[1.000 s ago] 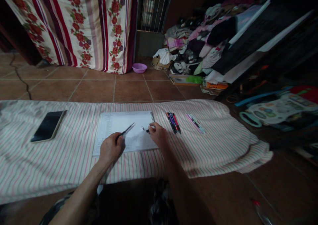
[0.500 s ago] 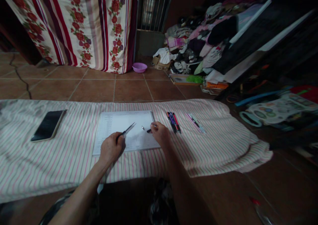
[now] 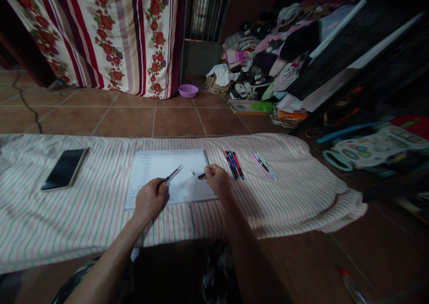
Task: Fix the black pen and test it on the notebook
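My left hand (image 3: 150,200) is closed around a pen (image 3: 169,176), whose thin pointed end is bare and aims up and right over the paper. Pinched in the fingers of my right hand (image 3: 217,179) is a short black pen part (image 3: 201,176); how much of it lies inside the fingers is hidden. Between the hands, a small silver piece (image 3: 192,172), perhaps a pen tip, rests on the page. Under them lies a spiral notebook (image 3: 157,161) with its coil on the right side.
Several dark and red pens (image 3: 234,164) lie right of the notebook, and beyond them more slim pastel pens (image 3: 264,166). A phone (image 3: 65,169) lies at the left on the striped cloth (image 3: 103,179). A purple basin (image 3: 188,91) stands on the tiled floor behind.
The fingers of my right hand have shifted slightly around the black pen part. My left hand and the pen stay in place.
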Tool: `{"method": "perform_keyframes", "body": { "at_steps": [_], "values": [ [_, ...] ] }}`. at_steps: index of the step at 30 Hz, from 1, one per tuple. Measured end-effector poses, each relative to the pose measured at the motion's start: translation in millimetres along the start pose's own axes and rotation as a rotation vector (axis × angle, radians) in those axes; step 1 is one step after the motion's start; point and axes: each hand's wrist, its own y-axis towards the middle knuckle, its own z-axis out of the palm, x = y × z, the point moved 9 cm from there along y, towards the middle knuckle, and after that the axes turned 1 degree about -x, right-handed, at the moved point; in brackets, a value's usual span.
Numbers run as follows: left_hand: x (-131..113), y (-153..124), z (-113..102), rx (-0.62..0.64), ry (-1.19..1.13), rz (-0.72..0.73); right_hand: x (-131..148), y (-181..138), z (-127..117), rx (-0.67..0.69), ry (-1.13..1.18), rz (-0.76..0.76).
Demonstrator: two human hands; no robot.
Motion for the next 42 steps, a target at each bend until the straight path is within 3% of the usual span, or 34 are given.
{"method": "perform_keyframes", "body": {
  "at_steps": [5,14,27,42],
  "values": [
    [-0.9,-0.9,-0.4,0.0,-0.002,0.007,9.0,-2.6,-3.0,-0.039,0.156,-0.02],
    [-4.7,-3.9,-0.4,0.006,-0.032,0.024,38.1,-18.0,48.4,0.229,0.728,0.069],
    [-9.5,-7.6,0.6,0.014,-0.057,0.066,46.8,-27.8,63.5,0.284,0.933,0.213],
    [-5.9,-10.6,-0.8,0.042,-0.031,0.074,29.5,-16.9,53.1,0.131,0.98,0.306]
  ]
}}
